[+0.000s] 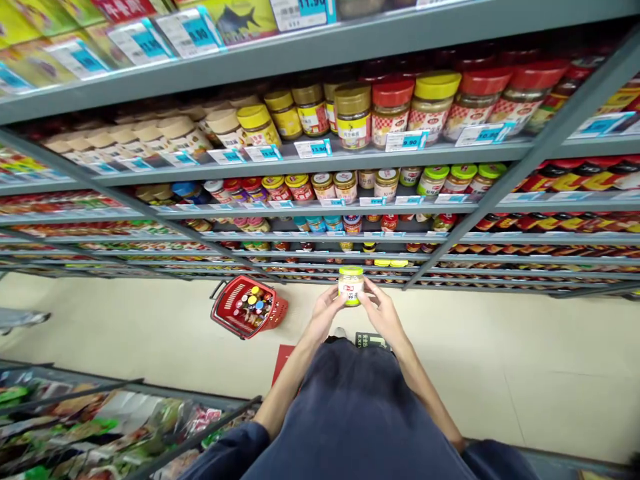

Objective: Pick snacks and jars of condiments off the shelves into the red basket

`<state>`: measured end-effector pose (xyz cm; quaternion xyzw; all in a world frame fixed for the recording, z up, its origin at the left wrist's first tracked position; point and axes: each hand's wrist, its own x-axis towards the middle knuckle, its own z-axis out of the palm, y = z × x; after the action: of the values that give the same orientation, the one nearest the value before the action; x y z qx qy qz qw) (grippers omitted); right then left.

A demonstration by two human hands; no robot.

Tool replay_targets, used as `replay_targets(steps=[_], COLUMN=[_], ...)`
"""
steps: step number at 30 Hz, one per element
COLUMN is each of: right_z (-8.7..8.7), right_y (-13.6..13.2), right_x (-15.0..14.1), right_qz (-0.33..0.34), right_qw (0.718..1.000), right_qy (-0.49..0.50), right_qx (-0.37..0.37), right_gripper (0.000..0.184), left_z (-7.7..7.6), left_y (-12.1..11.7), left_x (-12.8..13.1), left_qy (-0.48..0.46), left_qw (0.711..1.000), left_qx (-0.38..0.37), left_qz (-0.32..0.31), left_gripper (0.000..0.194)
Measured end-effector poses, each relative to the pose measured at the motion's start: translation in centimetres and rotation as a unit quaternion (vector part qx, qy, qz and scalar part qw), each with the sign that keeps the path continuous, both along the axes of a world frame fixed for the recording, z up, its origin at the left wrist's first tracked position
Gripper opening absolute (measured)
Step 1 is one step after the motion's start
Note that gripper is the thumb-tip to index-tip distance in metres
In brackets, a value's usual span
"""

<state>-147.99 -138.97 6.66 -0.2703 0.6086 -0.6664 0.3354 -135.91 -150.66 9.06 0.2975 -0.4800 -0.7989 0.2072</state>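
A small glass jar [351, 285] with a yellow-green lid and a pale label is held upright in front of my body, over the floor. My left hand [326, 311] grips its left side, fingers closed against the glass. From the right, my right hand [379, 308] closes on the same jar, its thumb across the lower label. The contents are too small to make out. A red shopping basket [277, 312] with several jars and bottles inside stands on the floor to the left of my hands.
Shelves [320, 160] full of jars, with price tags along their edges, rise in front of me. Behind me on the left is another rack of packaged goods [120, 420]. A green exit sign [371, 340] marks the floor near my feet. Pale floor [500, 347] extends right.
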Motion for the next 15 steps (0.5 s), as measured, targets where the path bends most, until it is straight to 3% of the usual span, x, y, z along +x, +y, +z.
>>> replay_targets(steps=[15], right_z=[0.3], right_y=[-1.3], right_x=[-1.3], right_qz=[-0.058], right_qw=[0.998], right_qy=[-0.002], right_qx=[-0.011], right_gripper=[0.060], left_z=[0.1], left_y=[-2.2], left_x=[-1.3], left_qy=[0.006], left_qw=[1.000], left_qx=[-0.004], left_qz=[-0.029], left_gripper=[0.056])
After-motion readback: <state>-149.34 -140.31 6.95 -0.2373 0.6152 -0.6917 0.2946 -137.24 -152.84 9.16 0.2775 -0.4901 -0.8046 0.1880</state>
